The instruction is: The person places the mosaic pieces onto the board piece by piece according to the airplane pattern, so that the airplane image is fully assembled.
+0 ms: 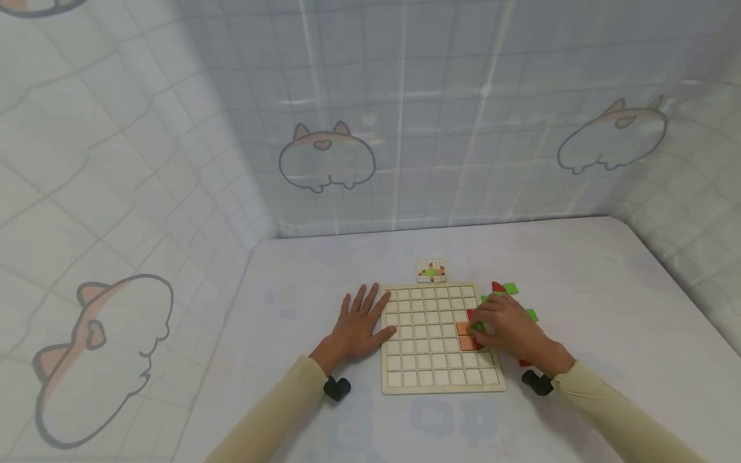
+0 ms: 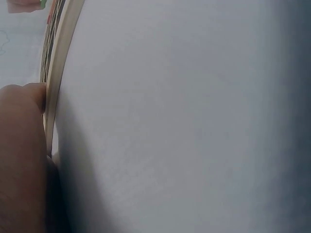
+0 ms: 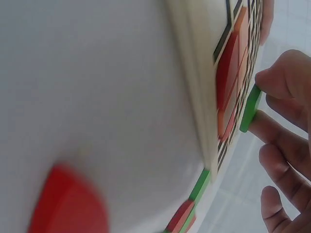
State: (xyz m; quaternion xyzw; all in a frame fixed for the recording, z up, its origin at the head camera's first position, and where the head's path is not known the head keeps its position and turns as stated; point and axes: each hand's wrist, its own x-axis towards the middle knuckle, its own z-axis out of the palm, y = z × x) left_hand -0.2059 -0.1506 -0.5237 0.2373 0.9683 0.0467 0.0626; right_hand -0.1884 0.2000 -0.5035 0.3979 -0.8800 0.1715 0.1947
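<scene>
A pale wooden grid board (image 1: 425, 381) lies flat on the table. My left hand (image 1: 357, 326) rests at its left side with fingers spread, the fingertips and thumb at the board's edge. Over the right part of the board, my right hand (image 1: 509, 325) pinches a green tile (image 3: 250, 108) between thumb and finger. In the right wrist view the tile is held above the board, tilted. Orange tiles (image 1: 467, 343) and red tiles (image 3: 227, 73) sit in the grid cells below that hand, which partly hides them in the head view.
Behind the board lies a small pattern card (image 1: 431, 271) with a coloured design on a grid. Loose tiles, among them a green one (image 1: 510, 288) and a red one (image 3: 70, 204), lie on the table to the right of the board. Patterned curtains (image 1: 405, 128) surround the table.
</scene>
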